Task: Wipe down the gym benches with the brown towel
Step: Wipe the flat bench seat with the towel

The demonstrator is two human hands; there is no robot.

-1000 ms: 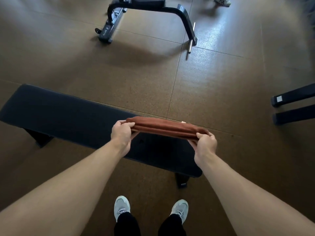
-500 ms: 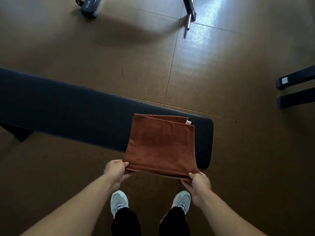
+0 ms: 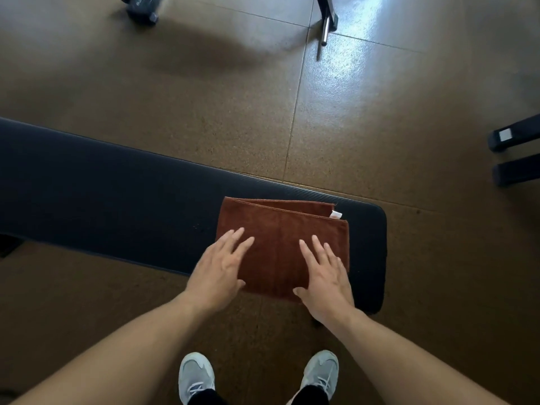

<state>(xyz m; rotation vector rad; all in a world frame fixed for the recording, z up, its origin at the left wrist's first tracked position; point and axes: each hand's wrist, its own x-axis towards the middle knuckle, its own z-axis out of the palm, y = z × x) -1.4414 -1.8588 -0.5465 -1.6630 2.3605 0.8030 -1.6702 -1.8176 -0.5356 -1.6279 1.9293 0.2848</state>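
A folded brown towel [image 3: 280,244] lies flat on the right end of a long black padded bench [image 3: 117,194], with a small white tag at its far right corner. My left hand [image 3: 219,267] rests flat on the towel's near left part, fingers spread. On the near right part lies my right hand [image 3: 324,276], also flat with the fingers apart. Neither hand grips the cloth.
The bench stands on a brown tiled floor [image 3: 365,127]. Black frame feet of other gym equipment sit at the far top [image 3: 327,13] and at the right edge [image 3: 514,135]. My two grey shoes [image 3: 195,375] stand just before the bench.
The towel went from held stretched between both hands to lying on the bench. Both hands let go of its near corners and now lie flat on top.
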